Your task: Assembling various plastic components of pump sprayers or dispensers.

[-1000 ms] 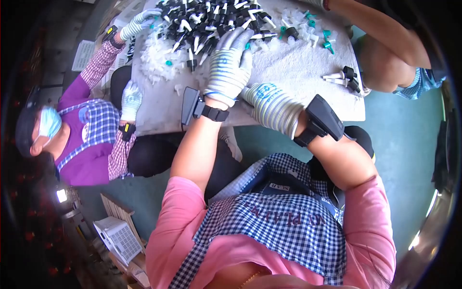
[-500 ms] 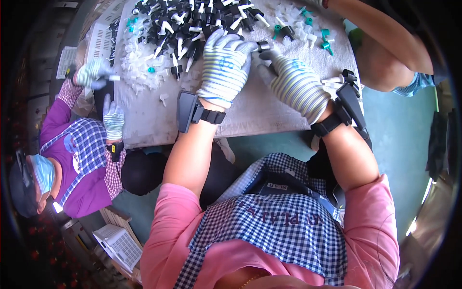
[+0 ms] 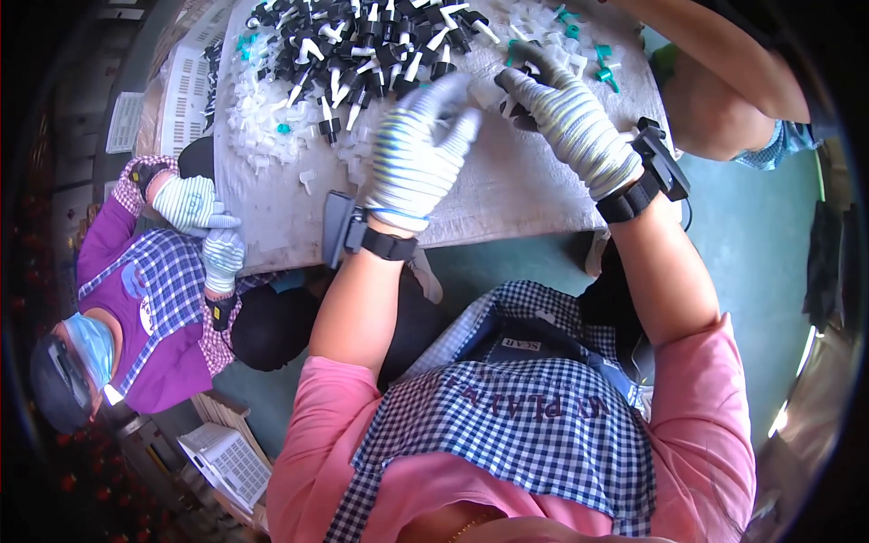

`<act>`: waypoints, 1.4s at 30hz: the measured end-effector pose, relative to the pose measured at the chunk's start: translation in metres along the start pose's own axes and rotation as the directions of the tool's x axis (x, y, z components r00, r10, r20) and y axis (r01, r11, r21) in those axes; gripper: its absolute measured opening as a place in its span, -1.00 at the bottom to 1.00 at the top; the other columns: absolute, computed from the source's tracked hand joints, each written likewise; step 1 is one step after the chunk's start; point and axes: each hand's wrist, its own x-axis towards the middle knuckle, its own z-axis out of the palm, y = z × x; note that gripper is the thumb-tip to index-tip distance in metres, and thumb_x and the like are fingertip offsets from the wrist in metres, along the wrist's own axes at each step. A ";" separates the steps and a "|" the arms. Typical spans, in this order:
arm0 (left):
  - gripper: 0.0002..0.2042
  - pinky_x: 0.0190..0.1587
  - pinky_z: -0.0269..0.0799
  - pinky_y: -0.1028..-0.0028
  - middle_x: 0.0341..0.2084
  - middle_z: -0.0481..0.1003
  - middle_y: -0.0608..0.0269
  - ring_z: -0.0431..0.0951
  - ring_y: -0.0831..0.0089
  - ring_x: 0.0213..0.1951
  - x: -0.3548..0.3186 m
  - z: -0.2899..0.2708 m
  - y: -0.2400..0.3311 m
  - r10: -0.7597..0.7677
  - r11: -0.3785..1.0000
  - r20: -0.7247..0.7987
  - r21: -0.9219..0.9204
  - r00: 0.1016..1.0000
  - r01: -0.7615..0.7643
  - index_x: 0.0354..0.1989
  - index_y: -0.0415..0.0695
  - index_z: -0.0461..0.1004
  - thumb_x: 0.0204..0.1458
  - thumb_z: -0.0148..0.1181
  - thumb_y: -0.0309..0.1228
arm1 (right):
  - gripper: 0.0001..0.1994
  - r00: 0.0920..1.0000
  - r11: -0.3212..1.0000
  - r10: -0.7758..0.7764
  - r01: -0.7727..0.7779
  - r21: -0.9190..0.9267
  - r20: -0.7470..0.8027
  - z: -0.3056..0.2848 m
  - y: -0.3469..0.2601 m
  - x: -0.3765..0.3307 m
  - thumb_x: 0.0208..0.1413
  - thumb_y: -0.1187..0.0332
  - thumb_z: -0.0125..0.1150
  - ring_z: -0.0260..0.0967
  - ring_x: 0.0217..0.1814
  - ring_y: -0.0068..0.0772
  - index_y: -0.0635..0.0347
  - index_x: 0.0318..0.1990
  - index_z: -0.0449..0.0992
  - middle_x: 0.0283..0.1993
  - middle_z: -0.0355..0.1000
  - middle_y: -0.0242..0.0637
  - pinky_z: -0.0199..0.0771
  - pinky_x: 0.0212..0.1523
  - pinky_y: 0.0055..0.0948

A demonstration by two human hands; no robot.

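My left hand (image 3: 421, 154), in a striped knit glove, hovers at the near side of the pile of black and white pump heads (image 3: 371, 45). Its thumb stands apart from its somewhat blurred fingers, and nothing shows between them. To the right, my gloved right hand (image 3: 570, 127) is over the table near some translucent plastic parts (image 3: 489, 68). A small black pump cap (image 3: 519, 116) shows beneath its bent fingers, seemingly gripped; the fingers partly hide it.
White and clear small parts (image 3: 258, 122) lie heaped at the left, with teal pieces (image 3: 608, 77) at the far right. A co-worker in purple (image 3: 163, 362) sits at the left with gloved hands together. Another person's bare arm (image 3: 724, 54) reaches in at the upper right.
My hands have drawn apart; the black cap was between them before. My right hand has moved up and right, my left slightly down. The co-worker's hands have come together.
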 end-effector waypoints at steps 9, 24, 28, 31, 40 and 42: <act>-0.66 -0.12 0.51 0.30 -0.12 0.53 0.03 0.58 0.08 -0.18 0.010 -0.002 -0.011 0.187 0.868 0.213 0.422 0.959 -0.263 0.04 -0.12 0.52 0.06 0.23 -0.41 | -0.54 0.997 0.979 -0.073 0.068 -0.191 -0.022 -0.004 -0.008 0.004 0.18 0.35 0.31 0.39 -0.08 -0.59 0.14 0.23 0.41 -0.06 0.50 -0.41 0.41 -0.03 -0.61; -0.65 -0.05 0.51 0.22 -0.09 0.54 -0.08 0.57 0.02 -0.11 -0.008 -0.006 -0.018 0.026 0.875 0.289 0.456 0.957 -0.161 -0.01 -0.19 0.51 0.04 0.27 -0.32 | -0.53 0.974 0.970 -0.199 0.211 -0.120 0.110 0.008 0.004 -0.004 0.14 0.25 0.37 0.45 -0.07 -0.57 0.26 0.15 0.45 -0.06 0.54 -0.31 0.48 0.00 -0.52; -0.62 -0.09 0.53 0.31 -0.14 0.55 0.01 0.61 0.19 -0.15 -0.008 -0.011 -0.017 -0.047 0.935 0.330 0.346 0.943 -0.074 0.05 -0.24 0.47 0.03 0.28 -0.45 | -0.56 0.988 0.982 -0.129 0.139 -0.128 0.079 0.013 0.000 -0.007 0.15 0.23 0.36 0.45 -0.11 -0.60 0.26 0.11 0.48 -0.13 0.55 -0.34 0.49 -0.05 -0.53; -0.62 -0.18 0.54 0.37 -0.23 0.57 0.14 0.61 0.34 -0.24 -0.003 -0.010 -0.014 -0.145 0.989 0.201 0.036 0.969 0.140 0.08 -0.19 0.46 0.04 0.28 -0.50 | -0.57 0.981 0.973 -0.180 0.188 -0.132 0.068 0.012 0.002 -0.005 0.16 0.21 0.35 0.44 -0.16 -0.63 0.25 0.10 0.49 -0.19 0.54 -0.38 0.48 -0.11 -0.56; -0.74 -0.36 0.44 0.66 -0.29 0.61 0.37 0.50 0.69 -0.40 0.002 -0.012 -0.001 -0.401 0.734 0.095 -0.562 0.911 0.381 -0.08 -0.17 0.61 0.06 0.38 -0.40 | -0.60 0.975 0.998 0.036 -0.045 0.036 0.218 0.022 -0.019 -0.020 0.22 0.15 0.28 0.39 -0.28 -0.71 0.21 0.10 0.51 -0.25 0.51 -0.48 0.43 -0.23 -0.65; -0.72 -0.34 0.45 0.65 -0.30 0.61 0.37 0.51 0.68 -0.39 0.003 -0.012 -0.006 -0.390 0.752 0.121 -0.531 0.913 0.391 -0.06 -0.18 0.60 0.06 0.38 -0.39 | -0.60 0.973 0.987 0.084 -0.111 0.116 0.217 0.022 -0.021 -0.022 0.22 0.15 0.27 0.38 -0.28 -0.72 0.19 0.10 0.51 -0.23 0.52 -0.48 0.43 -0.22 -0.67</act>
